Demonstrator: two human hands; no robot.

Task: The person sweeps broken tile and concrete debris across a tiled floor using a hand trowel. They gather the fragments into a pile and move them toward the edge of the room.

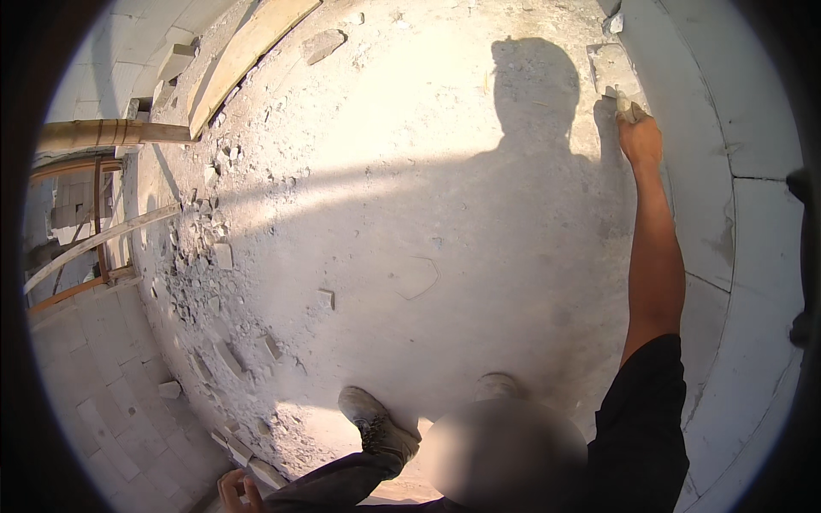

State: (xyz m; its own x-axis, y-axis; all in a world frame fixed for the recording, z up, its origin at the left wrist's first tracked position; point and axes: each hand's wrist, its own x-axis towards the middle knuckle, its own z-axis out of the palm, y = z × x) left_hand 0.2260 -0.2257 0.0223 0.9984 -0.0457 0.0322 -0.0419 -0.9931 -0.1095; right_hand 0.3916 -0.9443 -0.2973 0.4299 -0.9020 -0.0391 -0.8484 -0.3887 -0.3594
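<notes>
Fingers (pixel 631 117) of the right hand (pixel 641 141) wrap a small hand tool (pixel 622 101), which points ahead and slightly left, near a pale flat slab (pixel 614 65) beside the block wall (pixel 694 94). The left hand (pixel 239 492), loosely curled, thumb apart, is far off by the left leg (pixel 338 483).

- Sunlight from behind me glares off the floor (pixel 385 111) at twelve o'clock.
- My shadow (pixel 536 94) falls toward one o'clock.
- Blur smears six o'clock; the wall (pixel 757 244) bends at three.
</notes>
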